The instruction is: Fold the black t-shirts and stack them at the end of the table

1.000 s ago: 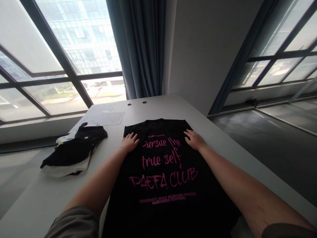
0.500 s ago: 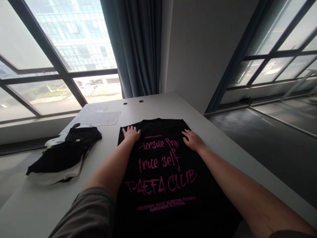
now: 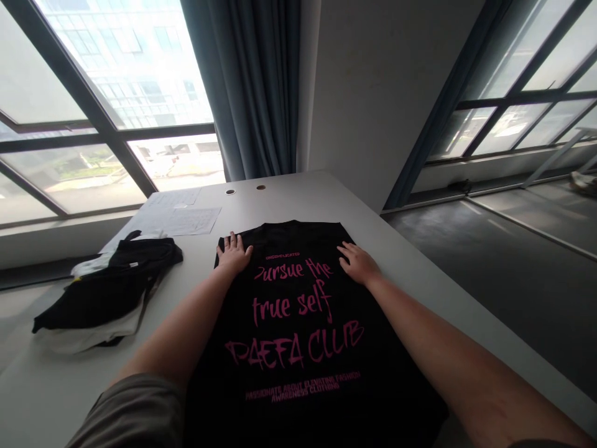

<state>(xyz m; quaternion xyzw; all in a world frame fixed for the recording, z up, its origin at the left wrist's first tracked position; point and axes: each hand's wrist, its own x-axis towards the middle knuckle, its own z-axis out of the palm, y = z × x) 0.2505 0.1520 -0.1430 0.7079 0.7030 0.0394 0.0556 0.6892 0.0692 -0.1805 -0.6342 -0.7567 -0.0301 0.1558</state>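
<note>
— Where's the black T-shirt [image 3: 298, 323] lying?

— Flat on the white bench [image 3: 289, 199], pink lettering up, long axis running straight away from the person, far edge toward the curtain [image 3: 252, 87].

— And the hands?

— Both at the far end. Left hand [image 3: 232, 254] sits on the far left corner, fingers spread, palm down, grip released. Right hand [image 3: 357, 264] rests flat near the far right edge, also unclenched, holding nothing.

— Which is nearer the edge?

— The left: its fingertips reach the shirt's corner; the right lies slightly inside the hem.

— Anything else about?

— A pile of dark and white clothes [image 3: 105, 295] well apart to the left, papers [image 3: 184, 214] beyond it.
</note>
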